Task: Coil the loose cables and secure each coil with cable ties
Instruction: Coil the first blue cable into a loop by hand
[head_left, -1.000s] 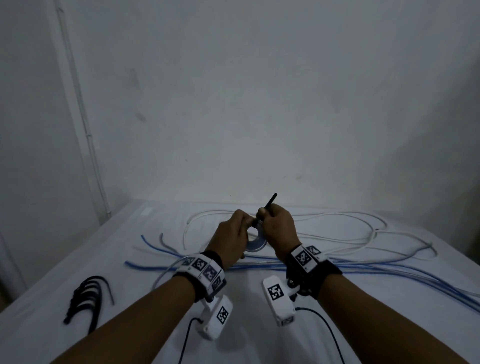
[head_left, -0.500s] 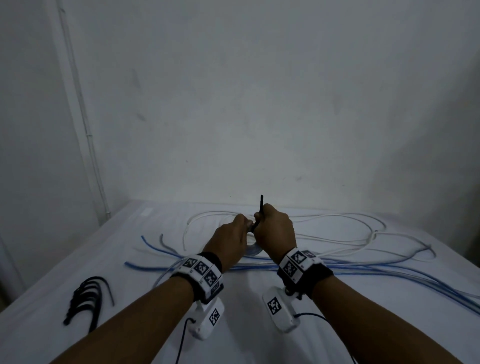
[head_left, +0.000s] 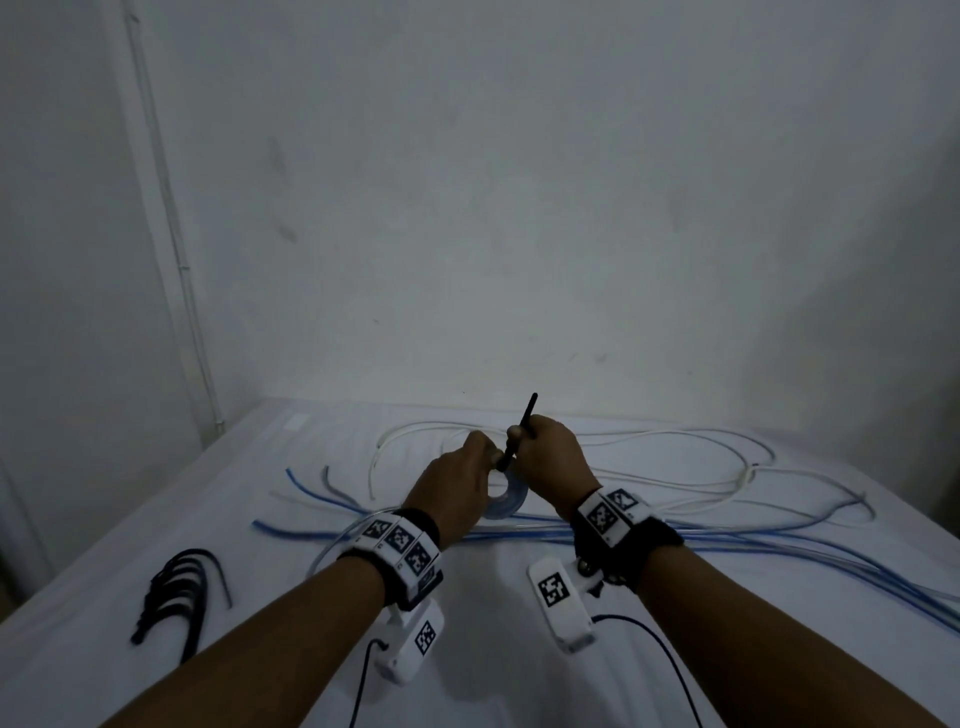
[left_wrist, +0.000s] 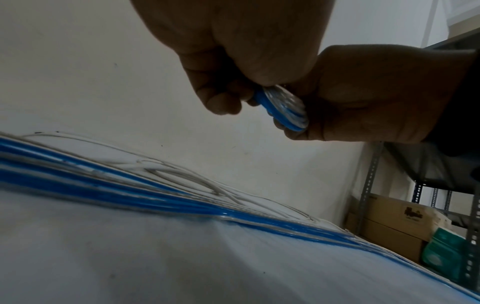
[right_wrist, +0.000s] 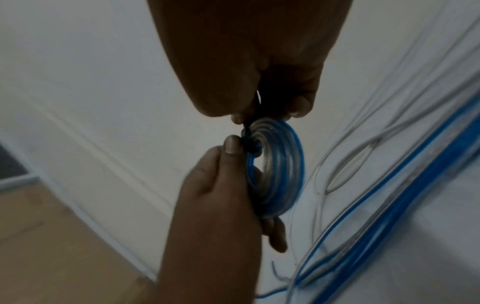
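Since a second ago the tail of the black cable tie (head_left: 523, 429) has swung from leaning right to nearly upright, and both hands have edged closer together above the white-covered table (head_left: 519, 649). The right hand (head_left: 551, 460) pinches the tie's tail, fingers curled round it. The left hand (head_left: 453, 488) grips the small blue-and-clear cable coil (right_wrist: 276, 168), its thumb pressed by the tie's head where the band wraps the coil. The coil is held just above the table, between the two hands. Loose blue cables (head_left: 779, 551) and white cables (head_left: 649, 457) lie spread behind. A bunch of spare black cable ties (head_left: 179, 587) lies well apart at the left.
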